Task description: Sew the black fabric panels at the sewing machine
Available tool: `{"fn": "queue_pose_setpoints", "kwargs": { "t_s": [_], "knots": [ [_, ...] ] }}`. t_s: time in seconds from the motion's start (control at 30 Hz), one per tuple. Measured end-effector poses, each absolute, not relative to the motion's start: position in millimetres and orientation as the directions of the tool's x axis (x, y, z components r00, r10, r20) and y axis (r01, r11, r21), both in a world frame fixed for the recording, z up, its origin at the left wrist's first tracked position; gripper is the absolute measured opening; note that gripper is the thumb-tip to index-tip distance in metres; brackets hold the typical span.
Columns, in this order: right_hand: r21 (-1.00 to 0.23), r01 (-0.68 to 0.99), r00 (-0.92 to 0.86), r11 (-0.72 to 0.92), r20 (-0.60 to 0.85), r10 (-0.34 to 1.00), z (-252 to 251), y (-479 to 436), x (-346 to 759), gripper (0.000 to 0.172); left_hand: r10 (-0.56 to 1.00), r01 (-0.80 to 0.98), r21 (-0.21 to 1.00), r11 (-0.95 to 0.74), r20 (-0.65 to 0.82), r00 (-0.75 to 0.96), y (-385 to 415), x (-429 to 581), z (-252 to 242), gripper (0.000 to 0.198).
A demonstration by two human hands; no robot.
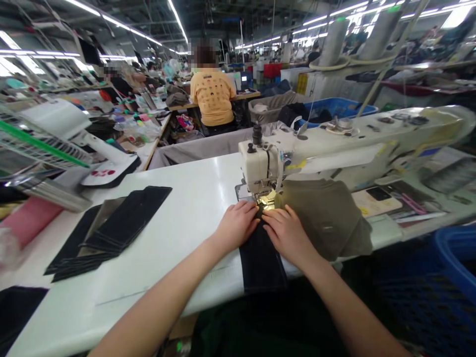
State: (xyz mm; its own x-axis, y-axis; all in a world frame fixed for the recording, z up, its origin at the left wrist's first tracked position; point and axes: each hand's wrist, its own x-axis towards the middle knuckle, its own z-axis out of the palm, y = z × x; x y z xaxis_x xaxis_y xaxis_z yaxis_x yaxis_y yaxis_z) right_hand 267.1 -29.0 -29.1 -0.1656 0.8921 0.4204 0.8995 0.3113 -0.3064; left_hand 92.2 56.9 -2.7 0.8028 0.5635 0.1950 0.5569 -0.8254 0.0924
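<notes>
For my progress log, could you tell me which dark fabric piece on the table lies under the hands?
The dark rectangular fabric strip at the sewing machine, under left hand and right hand; the fanned dark stack lies apart.

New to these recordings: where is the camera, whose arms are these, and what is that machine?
One camera, worn on a person's head, looks down, so both bare arms are the wearer's. The white machine is a sewing machine on a white table. The left hand and right hand lie flat, gripping nothing, on a dark fabric strip that reaches the needle. An olive cloth lies beside it on the right; dark cut pieces are stacked to the left. Behind, another person in a yellow shirt sits at a separate bench.
</notes>
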Motion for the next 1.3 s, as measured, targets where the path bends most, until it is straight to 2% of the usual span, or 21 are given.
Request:
{"fn": "queue_pose_setpoints", "kwargs": {
  "t_s": [0.57,0.77,0.97,1.3],
  "knots": [
    [-0.292,0.913,-0.161,0.286,0.384,0.909,-24,-25,266,0.026,0.563,0.559,0.079,-0.825,0.186,0.805,59,91,-3,0.035],
    [-0.27,0.909,-0.199,0.319,0.39,0.899,-21,-45,270,0.026,0.53,0.532,0.039,-0.846,0.173,0.83,22,86,-3,0.039],
    [-0.277,0.892,-0.232,0.357,0.397,0.888,-23,-66,274,0.026,0.415,0.409,0.071,-0.91,0.161,0.895,-17,75,-1,0.041],
    [-0.304,0.892,-0.198,0.335,0.404,0.893,-22,-39,272,0.026,0.415,0.396,0.14,-0.907,0.142,0.899,15,74,4,0.041]
  ]
}}
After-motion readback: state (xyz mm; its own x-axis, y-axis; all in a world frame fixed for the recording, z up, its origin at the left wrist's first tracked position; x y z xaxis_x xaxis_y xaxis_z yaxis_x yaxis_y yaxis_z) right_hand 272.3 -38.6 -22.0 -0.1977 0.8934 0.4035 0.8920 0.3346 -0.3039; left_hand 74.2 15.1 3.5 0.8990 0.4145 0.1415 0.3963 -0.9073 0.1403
